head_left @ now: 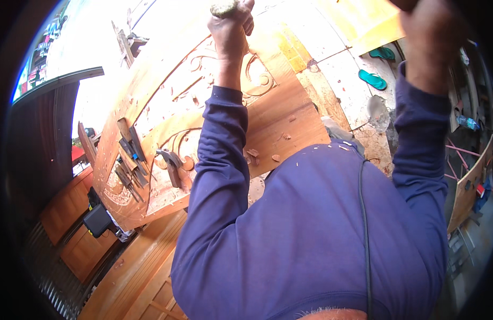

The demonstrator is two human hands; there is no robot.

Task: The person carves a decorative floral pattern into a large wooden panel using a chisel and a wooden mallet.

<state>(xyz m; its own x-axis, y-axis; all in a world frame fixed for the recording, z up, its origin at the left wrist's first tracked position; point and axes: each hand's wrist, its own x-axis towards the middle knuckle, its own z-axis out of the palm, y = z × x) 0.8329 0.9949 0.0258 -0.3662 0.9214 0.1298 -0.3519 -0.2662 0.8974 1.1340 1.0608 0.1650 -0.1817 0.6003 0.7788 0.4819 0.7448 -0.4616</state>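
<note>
Left hand (231, 29) grips one pale object (223, 7); right hand (434, 34) blurred, hold unclear; two sandals (373, 79).

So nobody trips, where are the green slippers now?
In the head view, the green slippers lie at upper right, between the carved board and the right sleeve.

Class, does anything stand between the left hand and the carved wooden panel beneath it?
Nothing visible does: the left hand shows over the carved wooden panel, with wood chips scattered on it. Contact cannot be judged.
</note>
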